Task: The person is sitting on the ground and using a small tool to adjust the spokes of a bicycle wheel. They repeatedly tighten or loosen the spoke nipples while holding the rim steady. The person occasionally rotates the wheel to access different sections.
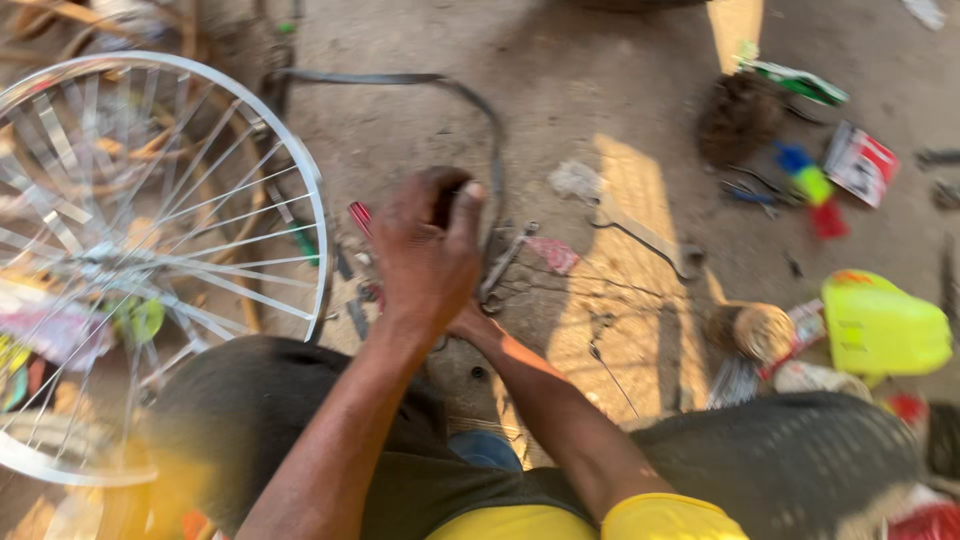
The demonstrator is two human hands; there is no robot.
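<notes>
floor (pixel 600 90): bare concrete, sunlit patch on the right, tools and scraps scattered all over it.
wheel (pixel 150 260): spoked bicycle wheel, silver rim, no tyre, on my left; its rim comes close to my left hand.
knees: both in dark trousers at the bottom edge, my arms come out between them.
inner tube (pixel 470 100): black rubber strip, loops over the floor from the wheel side and drops to my hands.
jug (pixel 885 325): yellow-green plastic container, far right, well apart from my hands.
wrench (pixel 640 232): flat open-ended spanner, lies in the sunlit patch right of my hands, not touched.
left hand (pixel 425 255): on top, back of the hand to the camera, fingers curled down. Grip closed around something dark at the end of the tube; blurred, cannot tell exactly what.
right hand (pixel 470 322): almost fully hidden under the left one, only the wrist shows. Grip state: cannot tell.
can (pixel 752 330): small round tin, just left of the jug.
screwdriver (pixel 362 218): red handle, on the floor just left of my left hand.
small metal parts (pixel 505 265): bits just right of my hands, too blurred to name.
</notes>
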